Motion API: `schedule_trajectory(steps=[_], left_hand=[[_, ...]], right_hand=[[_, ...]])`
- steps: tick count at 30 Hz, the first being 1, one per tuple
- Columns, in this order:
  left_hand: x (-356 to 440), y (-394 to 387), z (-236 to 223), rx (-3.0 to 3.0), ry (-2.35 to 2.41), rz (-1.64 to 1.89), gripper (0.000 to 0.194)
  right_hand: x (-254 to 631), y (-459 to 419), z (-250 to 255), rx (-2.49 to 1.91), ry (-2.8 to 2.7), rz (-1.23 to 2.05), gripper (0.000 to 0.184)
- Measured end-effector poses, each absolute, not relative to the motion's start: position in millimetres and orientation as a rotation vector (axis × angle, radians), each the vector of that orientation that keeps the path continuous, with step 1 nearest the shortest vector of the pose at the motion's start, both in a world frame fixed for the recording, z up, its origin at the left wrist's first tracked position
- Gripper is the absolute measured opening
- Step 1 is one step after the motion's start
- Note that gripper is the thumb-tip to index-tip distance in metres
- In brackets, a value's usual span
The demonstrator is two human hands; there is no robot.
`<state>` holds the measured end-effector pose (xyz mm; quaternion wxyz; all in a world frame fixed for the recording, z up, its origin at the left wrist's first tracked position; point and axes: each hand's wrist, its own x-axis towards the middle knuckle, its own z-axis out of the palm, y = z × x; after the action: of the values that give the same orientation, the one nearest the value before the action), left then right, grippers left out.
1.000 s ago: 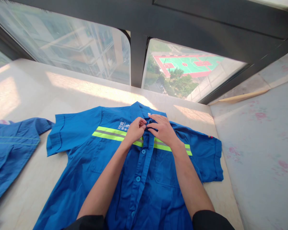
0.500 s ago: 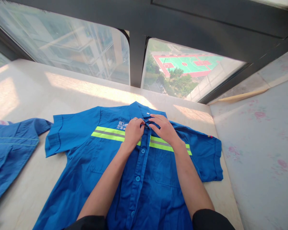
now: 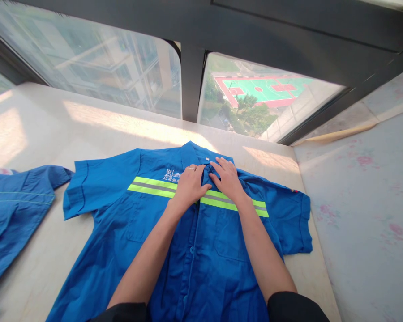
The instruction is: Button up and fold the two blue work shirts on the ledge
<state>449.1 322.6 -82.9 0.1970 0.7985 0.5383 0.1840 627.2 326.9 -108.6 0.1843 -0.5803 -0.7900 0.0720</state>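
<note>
A blue short-sleeved work shirt (image 3: 233,232) lies spread front side up, its collar toward the window. A yellow-green band with a grey stripe crosses its chest, and white lettering shows on the left of the chest. My left hand (image 3: 190,184) rests on the front opening just below the collar, thumb stretched out to the right and fingers apart. Opposite it, my right hand (image 3: 227,179) lies on the other side of the opening with its fingers spread. Fabric between the fingertips is partly hidden. Lower down, a blue button (image 3: 192,250) shows along the front edge.
The shirt lies on a pale stone sill (image 3: 97,127) with sunlit patches. Another blue garment (image 3: 16,210) lies at the left. A dark window frame (image 3: 191,85) stands behind, and a flower-patterned wall (image 3: 362,214) bounds the right side.
My left hand has unbent from a pinch, its thumb now reaching right. My right hand has shifted slightly left and lies flatter. The front edge has settled over the upper buttons.
</note>
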Motion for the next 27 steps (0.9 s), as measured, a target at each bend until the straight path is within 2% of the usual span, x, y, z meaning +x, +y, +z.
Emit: schedule_trajectory(steps=[7,12,17,27], left_hand=[[448.8,321.1,-84.6,2.206,1.634,0.452,0.053],[452.9,321.9,-87.2,2.227,1.632,0.529,0.054],[457.7,321.0,-93.2,2.311,1.591,0.581,0.031],[468.6,313.0,-93.4,2.369,1.622,0.547,0.032]], right_hand=[[629.1,328.7,-114.6,-1.696,-2.171,0.128,0.046],[630.8,329.1,-114.8,-1.707,-2.201,0.166,0.051],[631.8,330.0,-114.8,-1.723,-2.213,0.194,0.051],[624.6,325.3,-118.9,-1.78,-2.247,0.035,0.058]])
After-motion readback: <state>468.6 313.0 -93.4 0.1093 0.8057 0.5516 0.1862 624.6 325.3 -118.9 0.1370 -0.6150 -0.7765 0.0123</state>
